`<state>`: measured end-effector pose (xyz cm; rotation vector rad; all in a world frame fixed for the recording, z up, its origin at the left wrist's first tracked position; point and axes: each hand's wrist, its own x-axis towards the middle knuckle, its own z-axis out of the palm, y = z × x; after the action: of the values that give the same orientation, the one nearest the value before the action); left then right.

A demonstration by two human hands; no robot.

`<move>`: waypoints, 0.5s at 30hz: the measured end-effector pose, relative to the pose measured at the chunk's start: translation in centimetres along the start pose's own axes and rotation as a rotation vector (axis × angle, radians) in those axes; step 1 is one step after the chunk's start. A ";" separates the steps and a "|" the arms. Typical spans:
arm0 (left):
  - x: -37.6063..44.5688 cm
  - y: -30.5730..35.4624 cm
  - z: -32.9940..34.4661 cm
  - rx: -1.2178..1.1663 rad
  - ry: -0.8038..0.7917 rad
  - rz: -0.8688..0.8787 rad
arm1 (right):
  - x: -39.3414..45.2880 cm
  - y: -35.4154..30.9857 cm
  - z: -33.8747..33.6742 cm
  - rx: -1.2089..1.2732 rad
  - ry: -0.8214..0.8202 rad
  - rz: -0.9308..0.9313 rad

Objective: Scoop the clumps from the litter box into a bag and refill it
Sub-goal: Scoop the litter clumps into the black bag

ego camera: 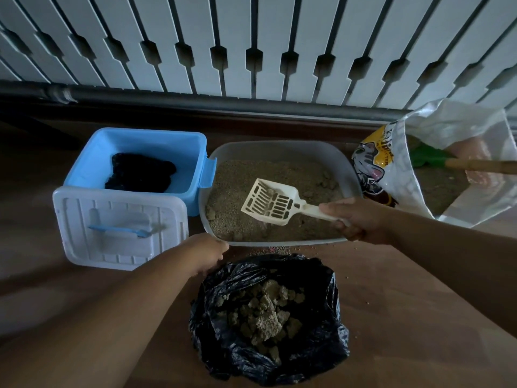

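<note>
Beside the litter box [349, 166], an illegibly printed cat-picture sack [375, 169]; right hand [361, 219] grips scoop [270, 203], left hand [207, 254] unclear.

Two bare forearms came into the head view from the bottom edge, one on each side, and no sleeve, cuff or glove showed anywhere along them. The left hand [208, 254] and the right hand [355, 218] were both uncovered, and no ring, watch or band could be made out at the fingers or wrists. The dim light left the fingernails and knuckles too blurred to tell more, and nothing else of the person's body or clothing was in view.
</note>
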<state>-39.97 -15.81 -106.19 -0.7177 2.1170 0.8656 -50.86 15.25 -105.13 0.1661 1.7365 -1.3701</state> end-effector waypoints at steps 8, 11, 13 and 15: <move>-1.1 -0.3 -0.1 0.321 -0.304 0.057 | -2.1 -1.7 -0.8 -0.239 0.063 -0.094; -1.4 -0.4 0.1 0.407 -0.341 0.046 | -3.5 -3.0 -0.5 -0.305 0.035 -0.115; -1.3 -0.5 0.2 0.528 -0.218 0.107 | -4.6 -4.0 -0.1 -0.416 -0.075 -0.097; -0.7 -0.5 0.3 0.543 -0.053 0.174 | -5.6 -5.0 0.7 -0.522 -0.148 -0.054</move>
<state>-39.05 -15.74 -105.99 -0.2284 2.2440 0.3540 -50.07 15.04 -97.65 -0.2666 1.9170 -0.8976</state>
